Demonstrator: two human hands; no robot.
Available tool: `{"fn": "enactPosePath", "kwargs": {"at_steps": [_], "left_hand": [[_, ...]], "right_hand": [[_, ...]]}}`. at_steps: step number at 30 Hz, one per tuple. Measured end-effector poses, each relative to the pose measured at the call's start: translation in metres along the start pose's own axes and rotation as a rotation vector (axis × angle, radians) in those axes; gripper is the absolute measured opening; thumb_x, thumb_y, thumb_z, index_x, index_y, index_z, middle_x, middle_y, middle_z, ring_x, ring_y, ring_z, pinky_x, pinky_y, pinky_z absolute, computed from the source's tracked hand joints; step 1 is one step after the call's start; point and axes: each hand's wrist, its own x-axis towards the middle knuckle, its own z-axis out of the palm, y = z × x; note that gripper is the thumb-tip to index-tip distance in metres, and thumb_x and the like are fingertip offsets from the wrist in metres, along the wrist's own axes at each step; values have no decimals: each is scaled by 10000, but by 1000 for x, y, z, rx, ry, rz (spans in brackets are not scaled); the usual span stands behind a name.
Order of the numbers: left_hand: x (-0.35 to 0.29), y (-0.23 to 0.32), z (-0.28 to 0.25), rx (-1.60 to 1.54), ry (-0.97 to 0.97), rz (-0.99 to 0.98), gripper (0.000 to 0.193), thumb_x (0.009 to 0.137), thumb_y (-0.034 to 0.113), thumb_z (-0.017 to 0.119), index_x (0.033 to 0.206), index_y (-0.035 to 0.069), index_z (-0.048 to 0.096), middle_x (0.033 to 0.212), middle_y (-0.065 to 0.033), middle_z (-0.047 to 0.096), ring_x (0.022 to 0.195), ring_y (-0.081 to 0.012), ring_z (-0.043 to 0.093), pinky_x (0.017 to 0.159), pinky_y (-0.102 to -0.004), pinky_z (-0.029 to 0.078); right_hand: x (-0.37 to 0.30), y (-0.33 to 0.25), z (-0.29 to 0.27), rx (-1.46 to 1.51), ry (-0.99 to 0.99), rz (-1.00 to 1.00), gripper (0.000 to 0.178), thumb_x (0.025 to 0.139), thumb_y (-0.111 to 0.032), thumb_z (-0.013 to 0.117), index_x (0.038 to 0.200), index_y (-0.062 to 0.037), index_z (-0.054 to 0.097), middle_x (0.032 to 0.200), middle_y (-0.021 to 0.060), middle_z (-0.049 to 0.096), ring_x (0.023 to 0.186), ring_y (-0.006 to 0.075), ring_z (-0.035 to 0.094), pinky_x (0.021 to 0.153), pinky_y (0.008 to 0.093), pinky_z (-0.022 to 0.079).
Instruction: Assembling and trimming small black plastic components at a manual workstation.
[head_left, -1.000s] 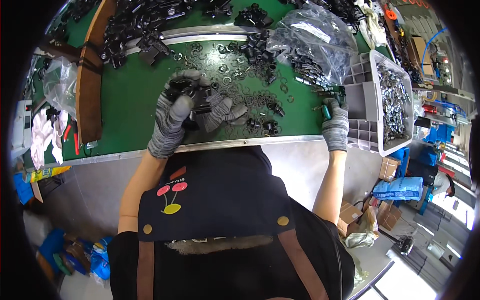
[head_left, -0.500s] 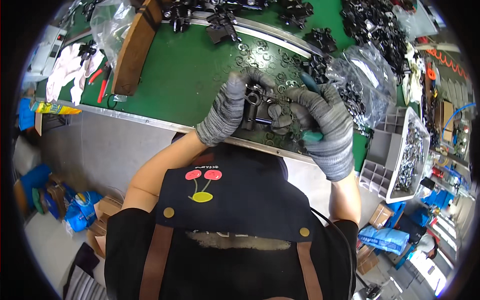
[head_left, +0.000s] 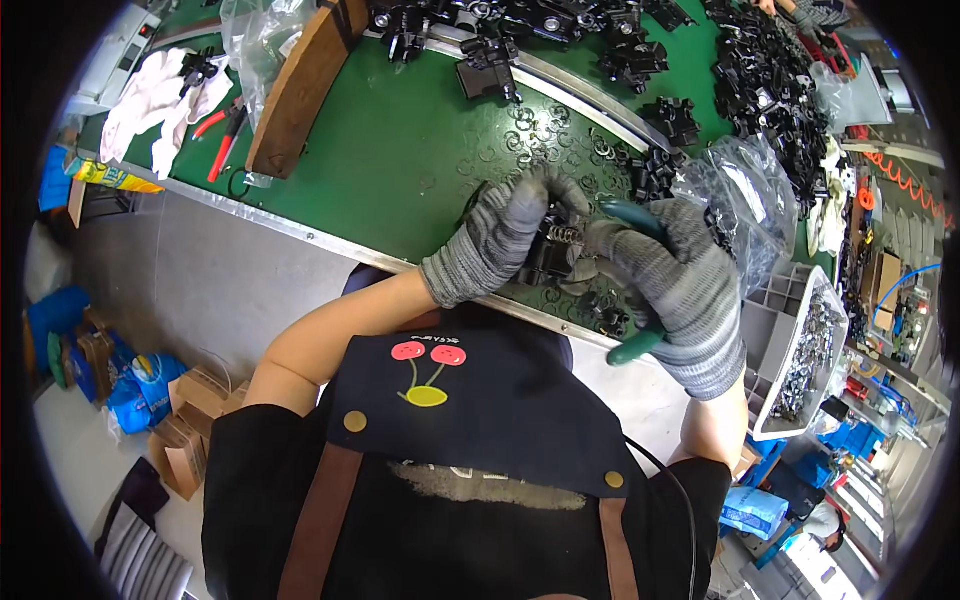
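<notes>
My left hand (head_left: 498, 238), in a grey knitted glove, is closed around a black metal part (head_left: 546, 264) close to the table's front edge. A small coil spring (head_left: 563, 235) shows at the top of that part. My right hand (head_left: 690, 290), gloved alike, grips green-handled pliers (head_left: 636, 347); one handle sticks out below the palm, the other lies above the fingers. The pliers' jaws are hidden by my fingers near the black part. Many small snap rings (head_left: 540, 125) lie scattered on the green table (head_left: 370, 150) beyond my hands.
A wooden block (head_left: 305, 90) and red-handled pliers (head_left: 228, 145) lie at left. Black metal parts (head_left: 770, 80) are heaped at right, beside a clear plastic bag (head_left: 755, 190). A grey divided tray (head_left: 775, 300) holds small metal pieces. Another person's gloved hand (head_left: 822, 14) shows at far right.
The view has shifted, so the scene sits farther right and lower on the right side. The black part is turned in my left hand, its spring now showing. The pliers' handles are spread wider.
</notes>
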Motion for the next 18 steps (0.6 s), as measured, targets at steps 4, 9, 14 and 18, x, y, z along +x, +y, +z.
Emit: {"fn": "enactPosePath", "kwargs": {"at_steps": [4, 9, 14, 18], "left_hand": [[0, 2, 2, 416, 65, 45, 513, 999, 499, 485, 1073, 26, 668, 940, -59, 687, 858, -148, 651, 785, -296, 539], [-7, 14, 7, 460, 23, 48, 456, 1014, 437, 465, 1001, 31, 673, 859, -64, 680, 775, -161, 644, 721, -308, 532], [-1, 2, -1, 180, 69, 16, 572, 989, 559, 450, 961, 27, 658, 818, -71, 658, 752, -174, 628, 706, -307, 514], [-6, 18, -4, -42, 105, -41, 685, 902, 684, 498, 954, 18, 650, 857, -81, 646, 794, -182, 625, 732, -310, 506]], "right_hand": [[8, 2, 8, -89, -113, -83, 313, 738, -121, 749, 1048, -99, 712, 1005, 136, 641, 822, 297, 674, 615, 355, 561], [10, 3, 19, -93, -236, -102, 347, 749, -91, 733, 1094, -100, 700, 1067, 145, 634, 900, 267, 676, 597, 344, 563], [1, 7, 30, 258, 89, 33, 318, 843, -71, 677, 1160, -76, 661, 1105, 131, 633, 848, 247, 677, 709, 312, 591], [-13, 26, 70, 419, 133, 491, 501, 718, 72, 695, 1191, -86, 649, 1245, 154, 562, 1004, 215, 663, 689, 321, 581]]}}
